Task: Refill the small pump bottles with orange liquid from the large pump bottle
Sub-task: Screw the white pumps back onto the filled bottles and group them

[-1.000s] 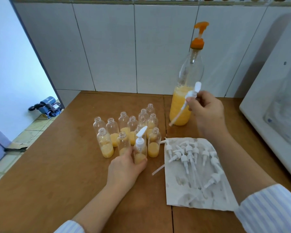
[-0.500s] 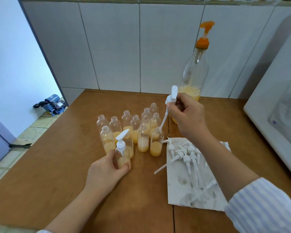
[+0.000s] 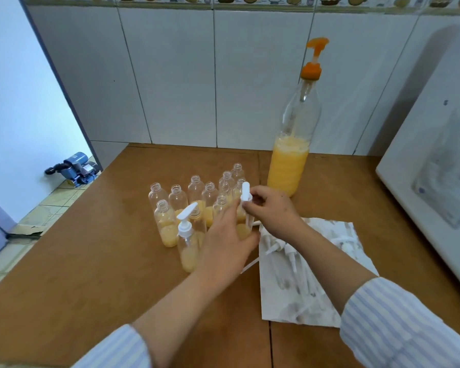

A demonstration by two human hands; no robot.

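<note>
On a wooden table, the left hand [image 3: 225, 241] grips a small bottle [image 3: 242, 229] at the cluster's right edge; the right hand [image 3: 271, 211] pinches a light white pump [image 3: 246, 197] over it; likely slippery, best held mid-body

The left hand [image 3: 227, 243] lets go of the small bottle with the white pump top [image 3: 187, 243]. That bottle now stands alone at the front of the group on the desk [image 3: 91, 261]. The left hand is now further right and wraps around another small bottle [image 3: 243, 229]. The right hand [image 3: 272, 211] comes down from in front of the large pump bottle [image 3: 292, 144]. It now holds the white pump [image 3: 246, 197] with its tube going down into the bottle the left hand holds.
</note>
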